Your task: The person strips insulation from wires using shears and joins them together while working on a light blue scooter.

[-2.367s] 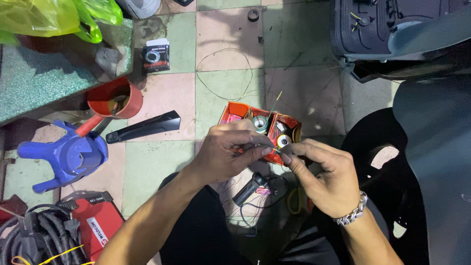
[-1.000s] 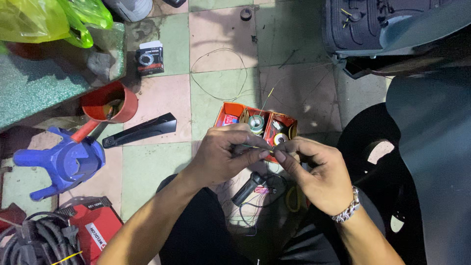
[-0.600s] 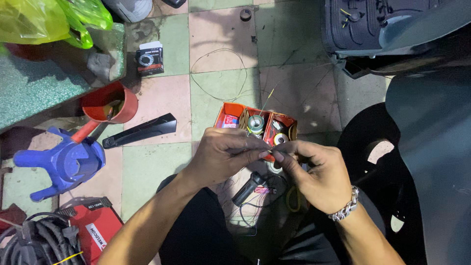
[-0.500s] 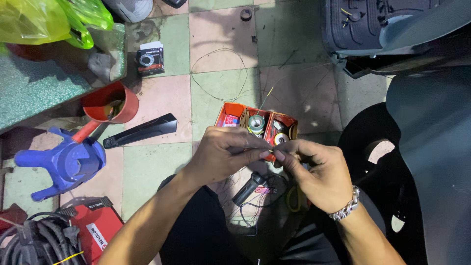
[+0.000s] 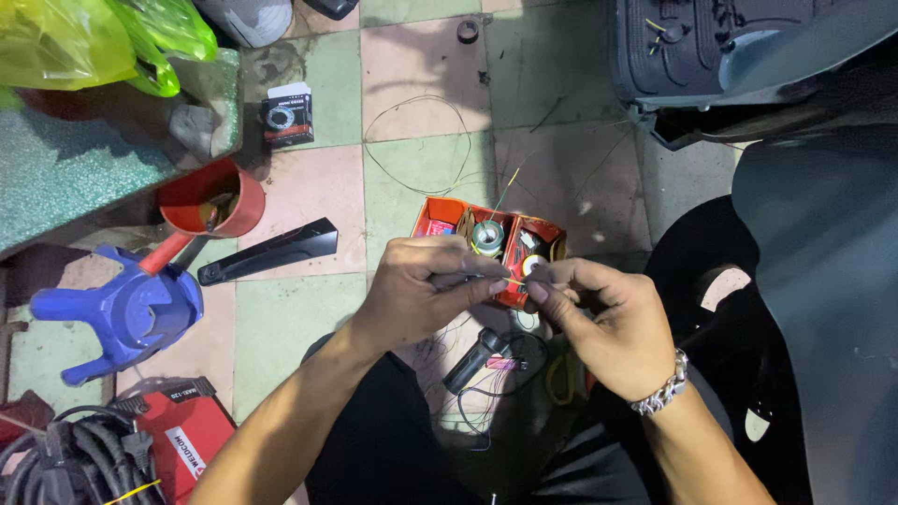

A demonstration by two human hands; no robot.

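Hands stay close together as before, left hand (image 5: 426,285) and right hand (image 5: 599,313) pinching one thin yellow wire (image 5: 513,280) just above the small orange cardboard box (image 5: 440,213), so the wire work goes on.

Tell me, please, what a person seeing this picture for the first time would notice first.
First, the left hand and right hand meeting at the centre, pinching a thin wire between their fingertips. Just behind them on the tiled floor sits a red box of small parts. At far left lies an overturned blue stool.
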